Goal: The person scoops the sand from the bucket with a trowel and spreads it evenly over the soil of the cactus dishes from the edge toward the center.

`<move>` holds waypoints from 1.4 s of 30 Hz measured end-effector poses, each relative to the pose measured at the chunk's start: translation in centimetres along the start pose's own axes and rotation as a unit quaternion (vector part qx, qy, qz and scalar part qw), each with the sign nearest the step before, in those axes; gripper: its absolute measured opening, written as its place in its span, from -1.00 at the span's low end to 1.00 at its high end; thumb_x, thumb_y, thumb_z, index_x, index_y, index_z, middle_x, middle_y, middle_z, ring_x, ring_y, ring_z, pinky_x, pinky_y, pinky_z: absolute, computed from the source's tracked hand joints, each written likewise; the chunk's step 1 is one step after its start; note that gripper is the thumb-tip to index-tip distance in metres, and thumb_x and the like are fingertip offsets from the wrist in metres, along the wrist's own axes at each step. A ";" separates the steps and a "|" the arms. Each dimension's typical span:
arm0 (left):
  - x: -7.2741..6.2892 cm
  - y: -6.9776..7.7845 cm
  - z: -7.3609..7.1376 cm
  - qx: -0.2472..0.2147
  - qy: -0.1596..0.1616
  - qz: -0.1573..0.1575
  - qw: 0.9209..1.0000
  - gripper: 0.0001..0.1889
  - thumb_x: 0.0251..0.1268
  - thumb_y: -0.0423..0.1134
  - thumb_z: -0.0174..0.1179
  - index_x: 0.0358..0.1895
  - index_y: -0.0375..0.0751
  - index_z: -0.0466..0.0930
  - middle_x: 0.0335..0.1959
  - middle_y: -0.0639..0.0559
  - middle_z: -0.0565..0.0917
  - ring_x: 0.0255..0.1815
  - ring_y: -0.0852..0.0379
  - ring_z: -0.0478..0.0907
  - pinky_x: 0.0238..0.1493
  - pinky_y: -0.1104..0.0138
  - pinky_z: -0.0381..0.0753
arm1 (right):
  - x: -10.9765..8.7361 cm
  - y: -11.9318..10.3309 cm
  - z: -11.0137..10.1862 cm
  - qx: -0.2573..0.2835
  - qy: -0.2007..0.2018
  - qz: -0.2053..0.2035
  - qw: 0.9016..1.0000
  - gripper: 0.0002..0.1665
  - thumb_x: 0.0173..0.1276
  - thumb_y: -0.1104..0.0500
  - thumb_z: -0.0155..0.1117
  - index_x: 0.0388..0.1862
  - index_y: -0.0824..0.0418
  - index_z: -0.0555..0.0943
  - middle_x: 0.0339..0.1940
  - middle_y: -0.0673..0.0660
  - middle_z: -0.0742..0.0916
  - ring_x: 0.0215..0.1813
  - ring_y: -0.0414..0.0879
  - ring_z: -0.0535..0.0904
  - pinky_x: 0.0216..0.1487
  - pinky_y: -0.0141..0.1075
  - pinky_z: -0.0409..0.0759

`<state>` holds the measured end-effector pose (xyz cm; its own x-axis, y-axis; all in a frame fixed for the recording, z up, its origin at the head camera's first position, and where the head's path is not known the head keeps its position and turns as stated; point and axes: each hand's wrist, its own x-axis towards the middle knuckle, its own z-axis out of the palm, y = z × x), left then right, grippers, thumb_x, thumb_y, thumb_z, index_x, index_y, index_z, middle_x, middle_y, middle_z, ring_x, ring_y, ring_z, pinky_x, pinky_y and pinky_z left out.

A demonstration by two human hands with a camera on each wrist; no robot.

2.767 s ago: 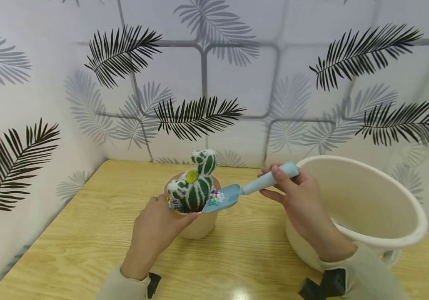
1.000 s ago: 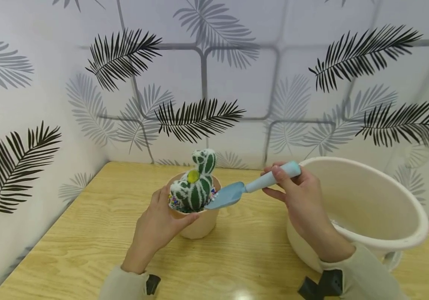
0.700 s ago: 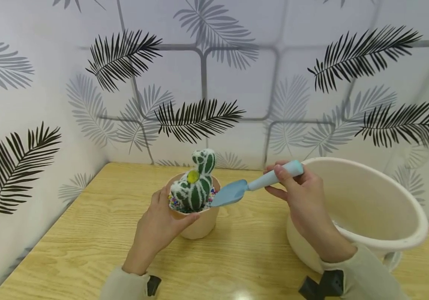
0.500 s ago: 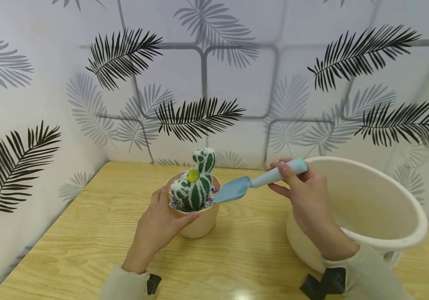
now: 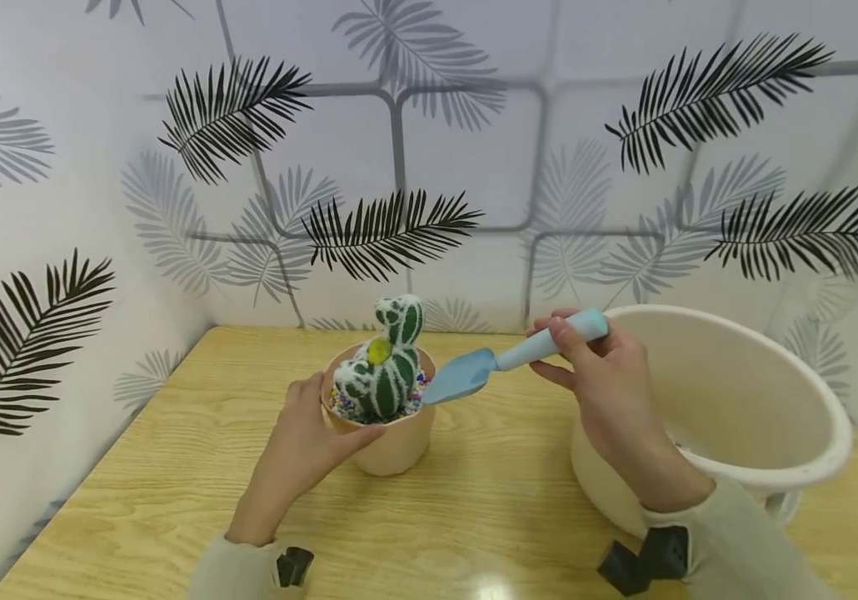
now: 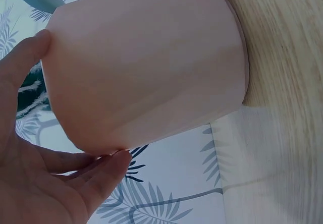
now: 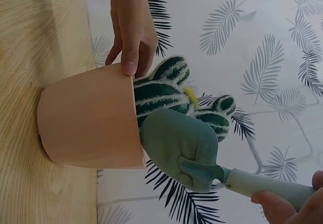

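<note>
A peach flowerpot (image 5: 395, 446) stands upright on the table, holding a green cactus (image 5: 390, 387) with white fuzz, a yellow flower and colourful pebbles (image 5: 342, 406) round its base. My left hand (image 5: 296, 446) grips the pot from the left, thumb on the front rim and fingers against its side; the left wrist view shows fingertips (image 6: 118, 158) touching the wall. In my right hand (image 5: 612, 392) is the light blue handle of a small garden trowel (image 5: 462, 375), tilted downward to the left. Its blade carries no pebbles and its tip is right at the pot's right rim.
A large cream tub (image 5: 811, 400) stands to the right, behind the right forearm, with a few small bits at its bottom. The wooden table (image 5: 504, 500) meets a wall (image 5: 474, 283) with leaf-patterned covering at the back and left.
Earlier the trowel held pebbles over the pot; they slid off among the others, and the blade drew back to the rim. The view has shifted slightly. The left hand still holds the pot.
</note>
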<state>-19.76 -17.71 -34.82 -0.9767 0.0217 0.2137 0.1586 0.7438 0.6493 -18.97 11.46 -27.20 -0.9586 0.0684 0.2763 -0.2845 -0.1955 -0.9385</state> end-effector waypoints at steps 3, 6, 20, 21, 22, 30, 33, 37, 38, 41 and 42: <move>-0.1 0.0 -0.2 0.000 0.000 0.001 1.000 0.03 0.00 0.15 0.40 0.38 -0.46 0.12 0.27 -0.38 0.23 0.25 -0.31 0.35 0.20 -0.11 0.43 | 0.0 -0.1 -0.2 0.001 -0.003 0.001 1.000 -0.85 0.39 0.13 0.19 -0.22 0.21 0.53 -0.27 -0.06 0.70 -0.08 -0.22 0.67 -0.09 -0.27 0.67; -0.3 0.1 -0.4 -0.005 0.004 0.002 1.000 -0.05 0.02 0.08 0.41 0.32 -0.48 0.16 0.21 -0.35 0.25 0.19 -0.26 0.38 0.16 -0.05 0.47 | 0.1 -0.2 -0.5 0.019 -0.008 0.005 1.000 -0.82 0.38 0.11 0.20 -0.21 0.22 0.52 -0.27 -0.06 0.71 -0.10 -0.23 0.68 -0.09 -0.28 0.67; -3.2 1.7 0.1 -0.052 -0.018 -0.005 0.998 -0.35 0.14 -0.14 0.35 0.16 -0.44 0.27 0.08 -0.24 0.35 0.10 -0.10 0.38 0.07 0.11 0.52 | 1.2 -1.3 -4.9 0.122 -0.032 -0.013 0.992 -0.83 0.34 0.17 0.22 -0.19 0.26 0.54 -0.24 0.06 0.72 -0.12 -0.13 0.70 -0.13 -0.25 0.68; -3.4 2.0 0.3 -0.050 -0.019 0.002 0.999 -0.37 0.13 -0.15 0.35 0.15 -0.43 0.29 0.06 -0.22 0.37 0.09 -0.09 0.39 0.06 0.13 0.52 | 1.3 -1.5 -5.4 0.131 -0.034 -0.012 0.991 -0.84 0.34 0.18 0.22 -0.19 0.26 0.54 -0.24 0.07 0.73 -0.12 -0.12 0.70 -0.13 -0.25 0.68; -3.5 2.3 0.5 -0.051 -0.019 0.010 0.998 -0.40 0.13 -0.17 0.36 0.13 -0.42 0.31 0.04 -0.21 0.38 0.07 -0.07 0.39 0.05 0.15 0.52 | 1.3 -1.6 -5.9 0.139 -0.036 -0.012 0.990 -0.86 0.35 0.19 0.21 -0.20 0.26 0.56 -0.24 0.07 0.73 -0.13 -0.11 0.71 -0.13 -0.24 0.69; -3.7 5.0 2.3 -0.114 -0.047 0.061 0.991 -0.53 0.09 -0.27 0.37 0.03 -0.35 0.41 -0.05 -0.10 0.48 0.02 0.00 0.46 0.01 0.18 0.56 | 1.6 -3.0 -9.5 0.212 -0.044 0.007 0.976 -0.85 0.39 0.26 0.12 -0.18 0.33 0.57 -0.23 0.17 0.76 -0.12 -0.04 0.72 -0.14 -0.17 0.69; -3.4 6.1 2.9 -0.117 -0.065 0.079 0.988 -0.55 0.12 -0.24 0.35 0.04 -0.31 0.43 -0.07 -0.05 0.49 0.02 0.02 0.47 0.03 0.19 0.57 | 1.5 -3.6 -11.3 0.247 -0.045 0.009 0.968 -0.87 0.43 0.29 0.05 -0.18 0.35 0.52 -0.23 0.22 0.76 -0.10 0.01 0.72 -0.14 -0.12 0.68; -2.4 7.5 3.7 -0.110 -0.083 0.113 0.984 -0.59 0.21 -0.20 0.29 0.05 -0.28 0.42 -0.08 -0.04 0.50 -0.01 0.06 0.49 0.02 0.20 0.58 | 1.5 -4.4 -13.7 0.269 -0.046 0.003 0.962 -0.85 0.47 0.30 -0.03 -0.18 0.38 0.47 -0.22 0.27 0.74 -0.08 0.06 0.72 -0.13 -0.07 0.68; -2.0 7.9 4.0 -0.111 -0.085 0.121 0.983 -0.61 0.22 -0.20 0.27 0.05 -0.28 0.42 -0.08 -0.04 0.50 -0.02 0.07 0.50 0.01 0.21 0.58 | 1.5 -4.6 -14.3 0.275 -0.046 0.003 0.960 -0.85 0.47 0.30 -0.05 -0.18 0.38 0.46 -0.21 0.28 0.74 -0.08 0.07 0.71 -0.13 -0.06 0.67; -0.8 9.1 4.8 -0.131 -0.099 0.133 0.977 -0.63 0.28 -0.20 0.21 0.06 -0.29 0.41 -0.07 -0.07 0.50 -0.03 0.04 0.49 0.00 0.18 0.58 | 1.6 -5.1 -15.8 0.266 -0.038 -0.005 0.963 -0.83 0.47 0.29 -0.04 -0.17 0.38 0.47 -0.20 0.28 0.75 -0.09 0.08 0.72 -0.14 -0.06 0.68; -0.4 9.4 5.1 -0.140 -0.104 0.134 0.976 -0.63 0.29 -0.19 0.19 0.07 -0.30 0.41 -0.07 -0.08 0.50 -0.02 0.03 0.49 0.00 0.16 0.57 | 1.6 -5.3 -16.2 0.266 -0.034 -0.005 0.963 -0.83 0.47 0.29 -0.04 -0.16 0.37 0.48 -0.21 0.28 0.76 -0.09 0.08 0.72 -0.14 -0.05 0.68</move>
<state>-18.56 -7.27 -32.52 -0.8983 0.3466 0.2699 0.4173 0.4816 0.7707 -18.82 28.49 -25.14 -0.9492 0.0112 0.3144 -0.2404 -0.6704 -0.7020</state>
